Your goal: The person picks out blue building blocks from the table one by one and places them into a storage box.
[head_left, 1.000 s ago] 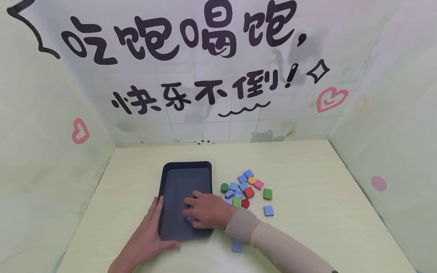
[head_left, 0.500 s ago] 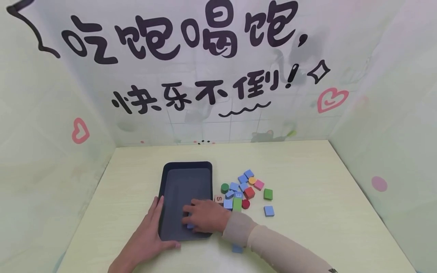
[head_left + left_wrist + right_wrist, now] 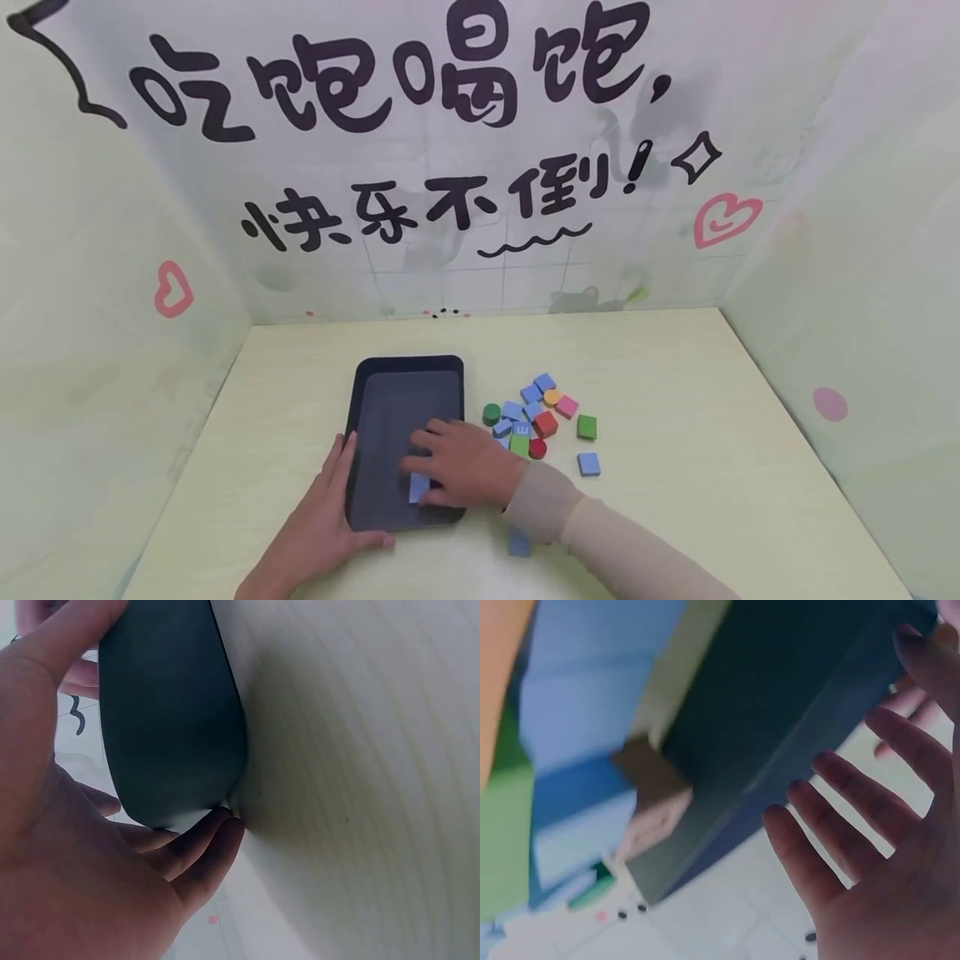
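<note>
A dark rectangular tray (image 3: 408, 364) lies on the table. My left hand (image 3: 315, 512) rests against its left wall and front left corner, with the fingers straight along the side and the thumb by the front edge. The left wrist view shows the fingertips at the tray's dark wall (image 3: 172, 712). Inside the tray, near its front right, lies a light blue block (image 3: 417, 489). Over it is my right hand (image 3: 472, 467), its thumb and fingers spread apart around the block. In the right wrist view that hand's fingers (image 3: 855, 795) are loosely extended, nothing visible in their grip.
Right of the tray is a loose cluster of small blocks, among them a red cube (image 3: 546, 424), a green cylinder (image 3: 491, 413) and a pink block (image 3: 567, 407). A blue block (image 3: 588, 464) and a green one (image 3: 587, 427) lie farther right. Another blue block (image 3: 519, 542) lies near the front.
My right hand has spread its fingers and drawn slightly back and right, baring more of the blue block in the tray. The left hand stays at the tray.
</note>
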The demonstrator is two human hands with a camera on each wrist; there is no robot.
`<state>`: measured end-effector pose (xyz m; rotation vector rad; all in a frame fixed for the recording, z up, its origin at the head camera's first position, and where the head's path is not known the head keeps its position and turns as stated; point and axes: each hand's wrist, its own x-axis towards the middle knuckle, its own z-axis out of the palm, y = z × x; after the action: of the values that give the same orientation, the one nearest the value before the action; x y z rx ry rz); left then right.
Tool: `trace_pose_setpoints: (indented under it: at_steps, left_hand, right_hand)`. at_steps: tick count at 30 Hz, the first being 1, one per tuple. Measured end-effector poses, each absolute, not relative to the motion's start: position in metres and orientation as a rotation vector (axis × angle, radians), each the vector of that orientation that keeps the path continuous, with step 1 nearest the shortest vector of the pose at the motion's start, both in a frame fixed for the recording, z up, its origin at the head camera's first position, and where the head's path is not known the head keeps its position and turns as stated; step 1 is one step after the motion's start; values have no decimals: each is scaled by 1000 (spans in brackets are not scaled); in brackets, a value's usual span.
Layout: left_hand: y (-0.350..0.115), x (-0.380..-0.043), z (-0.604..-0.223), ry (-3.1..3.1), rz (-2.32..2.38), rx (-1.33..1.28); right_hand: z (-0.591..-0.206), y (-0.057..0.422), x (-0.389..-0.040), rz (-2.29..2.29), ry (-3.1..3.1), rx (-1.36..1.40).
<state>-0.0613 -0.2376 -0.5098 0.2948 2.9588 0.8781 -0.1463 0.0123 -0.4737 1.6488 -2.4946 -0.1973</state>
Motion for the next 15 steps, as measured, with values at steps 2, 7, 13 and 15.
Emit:
trace_pose_setpoints:
  at_steps: [2, 7, 13, 15]
  left_hand:
    - [-237, -61, -510, 2966, 883, 297]
    - [-237, -59, -509, 2983, 907, 302]
    - [-236, -59, -510, 2991, 923, 318]
    - [-237, -59, -510, 2989, 923, 311]
  right_hand:
    - [-464, 22, -147, -170, -2486, 1614]
    - [-442, 49, -151, -130, -2539, 1510]
    - [-433, 91, -154, -12, -2558, 1365]
    - [-435, 106, -154, 47, -2561, 1329]
